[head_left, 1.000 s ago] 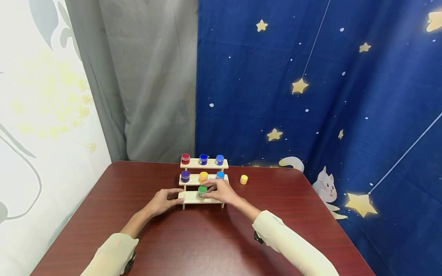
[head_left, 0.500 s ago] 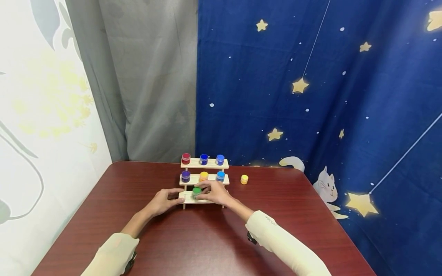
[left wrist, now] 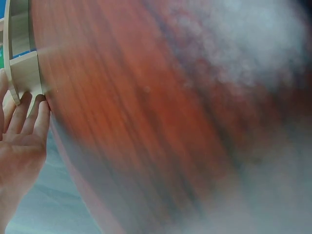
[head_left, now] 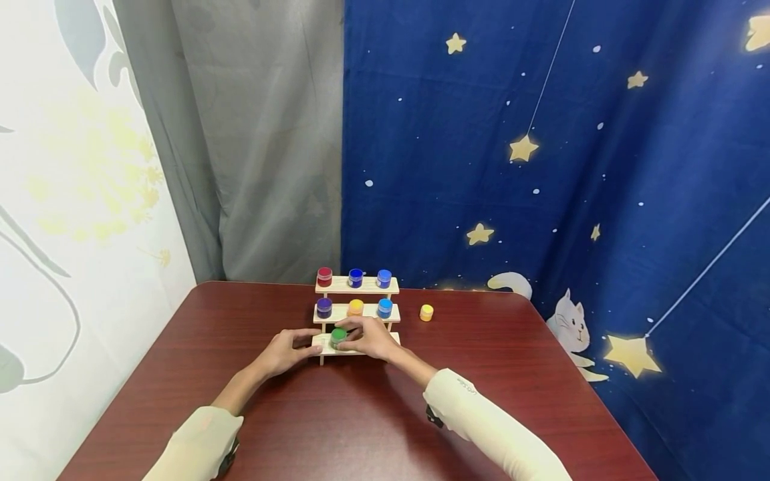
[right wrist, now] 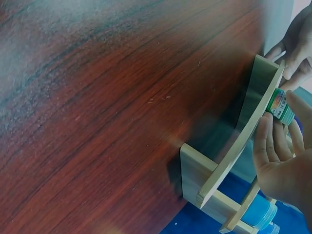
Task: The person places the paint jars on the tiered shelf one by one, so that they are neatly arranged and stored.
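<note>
A three-step wooden rack (head_left: 357, 286) stands near the table's back edge. My right hand (head_left: 371, 339) pinches a green-lidded paint jar (head_left: 339, 337) between thumb and fingers, at the left part of the lowest step. In the right wrist view the label of the green jar (right wrist: 279, 104) shows, its base at the step's board. My left hand (head_left: 283, 353) holds the left end of that lowest step, thumb in front and fingers behind. The left wrist view has the fingers of my left hand (left wrist: 22, 141) against the rack's end piece (left wrist: 28, 73).
On the middle step are a purple jar (head_left: 324, 308), an orange-yellow jar (head_left: 355, 308) and a light blue jar (head_left: 385, 308). The top step bears a red jar (head_left: 325, 277) and two blue jars (head_left: 355, 278). A yellow jar (head_left: 426, 312) stands on the table right of the rack.
My right hand has slid the green jar leftward along the lowest step, from near its middle towards its left end. My left hand has stayed at the rack's left end.
</note>
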